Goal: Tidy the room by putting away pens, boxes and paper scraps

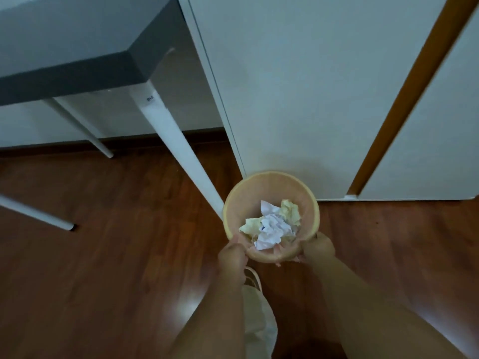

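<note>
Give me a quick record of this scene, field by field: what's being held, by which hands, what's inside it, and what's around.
held item: round peach wastebasket
left hand: grips the near rim on the left
right hand: grips the near rim on the right
contents: crumpled paper scraps, white and pale yellow
floor: dark reddish wood
left of basket: grey-topped table with white legs
behind basket: white panels
pens, boxes: none in view
</note>
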`<action>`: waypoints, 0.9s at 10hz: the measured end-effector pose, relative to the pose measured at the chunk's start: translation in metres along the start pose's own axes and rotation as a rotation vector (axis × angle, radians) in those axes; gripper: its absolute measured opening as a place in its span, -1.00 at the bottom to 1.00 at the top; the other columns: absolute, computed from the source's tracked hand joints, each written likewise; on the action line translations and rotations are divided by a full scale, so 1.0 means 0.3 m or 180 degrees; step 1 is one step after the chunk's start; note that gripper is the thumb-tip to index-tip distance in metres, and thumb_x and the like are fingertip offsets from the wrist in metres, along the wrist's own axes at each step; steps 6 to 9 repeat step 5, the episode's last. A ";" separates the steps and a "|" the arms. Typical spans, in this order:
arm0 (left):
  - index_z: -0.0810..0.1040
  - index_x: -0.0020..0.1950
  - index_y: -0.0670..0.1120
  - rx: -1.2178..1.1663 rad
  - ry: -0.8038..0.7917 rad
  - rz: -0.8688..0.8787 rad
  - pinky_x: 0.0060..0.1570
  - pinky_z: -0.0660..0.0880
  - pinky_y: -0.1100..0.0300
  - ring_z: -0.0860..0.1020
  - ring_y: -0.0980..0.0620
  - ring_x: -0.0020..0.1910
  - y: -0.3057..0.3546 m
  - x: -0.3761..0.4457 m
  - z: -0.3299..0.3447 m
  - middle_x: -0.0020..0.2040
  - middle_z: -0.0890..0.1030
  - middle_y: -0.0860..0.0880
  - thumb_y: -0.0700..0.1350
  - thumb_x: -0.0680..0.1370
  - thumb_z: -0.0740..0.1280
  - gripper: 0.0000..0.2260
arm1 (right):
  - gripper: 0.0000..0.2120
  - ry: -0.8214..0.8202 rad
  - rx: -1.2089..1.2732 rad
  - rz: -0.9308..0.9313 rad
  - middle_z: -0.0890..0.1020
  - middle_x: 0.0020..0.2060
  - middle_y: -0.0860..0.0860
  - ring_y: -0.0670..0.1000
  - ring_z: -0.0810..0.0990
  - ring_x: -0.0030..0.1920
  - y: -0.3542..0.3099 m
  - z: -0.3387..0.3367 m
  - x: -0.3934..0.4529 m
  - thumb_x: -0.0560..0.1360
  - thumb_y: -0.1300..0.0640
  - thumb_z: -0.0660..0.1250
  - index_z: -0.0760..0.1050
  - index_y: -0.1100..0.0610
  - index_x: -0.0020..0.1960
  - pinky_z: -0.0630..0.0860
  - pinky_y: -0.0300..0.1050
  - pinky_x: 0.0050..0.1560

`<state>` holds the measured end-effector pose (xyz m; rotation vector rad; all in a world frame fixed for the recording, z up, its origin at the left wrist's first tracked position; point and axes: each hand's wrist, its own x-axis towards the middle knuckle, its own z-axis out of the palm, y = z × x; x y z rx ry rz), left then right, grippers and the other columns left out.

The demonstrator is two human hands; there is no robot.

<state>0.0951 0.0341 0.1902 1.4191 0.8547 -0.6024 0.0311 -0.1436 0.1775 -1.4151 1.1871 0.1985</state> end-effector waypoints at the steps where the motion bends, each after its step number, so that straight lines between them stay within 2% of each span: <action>1: 0.62 0.23 -0.02 -0.0073 -0.0065 0.0144 0.27 0.49 -0.06 0.63 -0.14 0.10 0.002 0.046 -0.010 0.15 0.66 -0.14 -0.16 0.53 0.35 -0.72 | -0.56 0.0077 0.0228 0.0053 0.66 -0.06 0.16 0.15 0.67 -0.22 0.006 0.028 0.026 0.37 0.28 0.44 0.53 0.19 0.25 0.66 -0.06 -0.28; 2: 0.54 0.29 -0.07 0.0009 -0.0315 0.0183 0.19 0.48 0.05 0.57 -0.05 0.16 0.009 0.019 -0.004 0.20 0.59 -0.04 -0.20 0.50 0.33 -0.65 | -0.50 -0.0042 0.0100 0.0102 0.65 -0.03 0.15 0.19 0.68 -0.13 0.000 0.033 0.038 0.34 0.25 0.47 0.51 0.15 0.26 0.66 0.15 -0.07; 3: 0.45 0.38 -0.02 0.0234 -0.0431 0.0323 0.14 0.43 0.05 0.49 -0.07 0.12 0.025 -0.015 -0.003 0.12 0.50 -0.03 -0.31 0.52 0.26 -0.55 | -0.65 -0.0009 -0.0072 0.0121 0.62 0.03 0.22 0.24 0.66 -0.07 -0.016 0.019 0.014 0.47 0.15 0.38 0.49 0.19 0.23 0.62 0.17 0.02; 4: 0.42 0.32 -0.04 0.0706 -0.0258 0.0515 0.20 0.43 0.04 0.47 -0.08 0.16 0.042 -0.063 -0.033 0.14 0.51 -0.05 -0.27 0.51 0.28 -0.61 | -0.35 0.0309 -0.0214 0.0100 0.46 0.34 0.27 0.27 0.50 0.28 -0.029 -0.015 -0.012 0.51 0.01 0.35 0.24 0.31 0.46 0.47 0.10 0.26; 5: 0.26 0.50 -0.06 0.0958 0.0024 0.0668 0.28 0.42 0.00 0.46 -0.12 0.30 0.031 -0.092 -0.110 0.37 0.43 -0.11 -0.22 0.51 0.35 -0.43 | -0.28 0.0478 0.0396 -0.0363 0.37 0.43 0.19 0.19 0.42 0.36 -0.071 -0.081 -0.086 0.44 0.08 0.40 0.18 0.13 0.52 0.43 0.02 0.25; 9: 0.26 0.50 -0.06 0.0958 0.0024 0.0668 0.28 0.42 0.00 0.46 -0.12 0.30 0.031 -0.092 -0.110 0.37 0.43 -0.11 -0.22 0.51 0.35 -0.43 | -0.28 0.0478 0.0396 -0.0363 0.37 0.43 0.19 0.19 0.42 0.36 -0.071 -0.081 -0.086 0.44 0.08 0.40 0.18 0.13 0.52 0.43 0.02 0.25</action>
